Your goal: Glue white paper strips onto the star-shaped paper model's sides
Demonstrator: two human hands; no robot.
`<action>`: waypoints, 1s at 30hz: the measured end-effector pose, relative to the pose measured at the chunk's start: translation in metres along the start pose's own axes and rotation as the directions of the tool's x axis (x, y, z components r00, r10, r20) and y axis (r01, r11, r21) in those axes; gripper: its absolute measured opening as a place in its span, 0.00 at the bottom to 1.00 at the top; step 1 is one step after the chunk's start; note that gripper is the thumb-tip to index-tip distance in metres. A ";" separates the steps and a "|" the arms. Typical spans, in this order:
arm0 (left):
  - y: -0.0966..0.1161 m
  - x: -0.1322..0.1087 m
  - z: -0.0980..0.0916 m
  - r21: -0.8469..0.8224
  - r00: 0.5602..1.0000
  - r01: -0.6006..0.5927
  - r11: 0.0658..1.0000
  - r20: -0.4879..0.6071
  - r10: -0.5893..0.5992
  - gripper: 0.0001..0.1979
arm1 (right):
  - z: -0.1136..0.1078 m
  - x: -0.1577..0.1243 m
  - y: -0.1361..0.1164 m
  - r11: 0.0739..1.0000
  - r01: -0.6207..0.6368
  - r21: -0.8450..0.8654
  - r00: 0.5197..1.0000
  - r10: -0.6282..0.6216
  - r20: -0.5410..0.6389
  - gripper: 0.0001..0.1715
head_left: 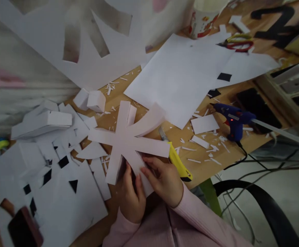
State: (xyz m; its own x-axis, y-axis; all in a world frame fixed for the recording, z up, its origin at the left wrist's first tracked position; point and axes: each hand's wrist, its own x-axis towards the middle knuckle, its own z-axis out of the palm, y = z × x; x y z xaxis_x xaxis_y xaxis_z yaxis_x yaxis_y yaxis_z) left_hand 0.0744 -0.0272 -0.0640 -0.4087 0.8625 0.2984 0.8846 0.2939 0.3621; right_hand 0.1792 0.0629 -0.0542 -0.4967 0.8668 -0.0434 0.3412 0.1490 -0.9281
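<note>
A white three-dimensional foam-board character [125, 140], with several thick arms spreading from its middle, lies near the front edge of the table. My left hand [133, 195] grips one lower arm of it from the left, fingers and thumb on the side walls. From the right, my right hand [164, 178] pinches the same arm. A yellow utility knife [179, 161] with its blade out rests just right of the character. The blue hot glue gun [233, 118], a red light lit and a glue stick in its back, stands farther right.
White board sheets [175, 75] cover the back, with scissors [239, 43] on them and a paper cup [204, 17] behind. Board offcuts [61, 137] pile up at left near a dark phone [25, 228]. A cut-out board [95, 44] leans on the wall. Cables hang at right.
</note>
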 end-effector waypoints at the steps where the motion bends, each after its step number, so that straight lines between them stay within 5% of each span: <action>1: 0.002 0.001 -0.001 0.027 1.000 -0.009 1.000 0.004 0.009 0.21 | -0.002 0.002 -0.002 0.999 0.017 -0.048 1.000 -0.016 0.012 0.13; 10: 0.008 0.005 -0.004 0.212 0.995 -0.058 0.976 0.090 0.039 0.21 | -0.020 0.022 -0.016 0.925 0.078 -0.371 0.947 0.048 0.318 0.06; 16: -0.003 -0.001 -0.004 0.079 0.985 0.042 0.996 0.161 -0.055 0.22 | -0.006 0.004 0.009 0.991 0.104 -0.079 0.994 -0.101 0.043 0.15; 21: -0.001 0.000 -0.002 -0.255 0.995 0.095 0.962 0.056 -0.084 0.25 | 0.005 -0.006 0.023 0.991 0.125 0.043 0.992 -0.124 -0.011 0.21; 26: -0.002 0.007 -0.006 -0.003 0.982 -0.163 0.987 0.101 0.162 0.22 | 0.002 -0.007 0.017 0.975 0.171 -0.141 0.985 -0.169 0.027 0.24; 30: -0.001 0.015 -0.014 0.102 0.957 -0.257 0.961 0.165 0.238 0.25 | -0.001 -0.006 0.008 0.887 0.238 -0.397 0.971 -0.208 0.119 0.24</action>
State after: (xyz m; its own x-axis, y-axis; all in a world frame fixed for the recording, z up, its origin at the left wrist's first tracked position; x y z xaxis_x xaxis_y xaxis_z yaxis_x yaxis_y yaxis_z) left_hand 0.0639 -0.0206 -0.0477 -0.1436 0.9635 0.2260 0.9779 0.1031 0.1817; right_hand 0.1859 0.0592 -0.0610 -0.6480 0.7541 0.1068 0.5005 0.5274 -0.6865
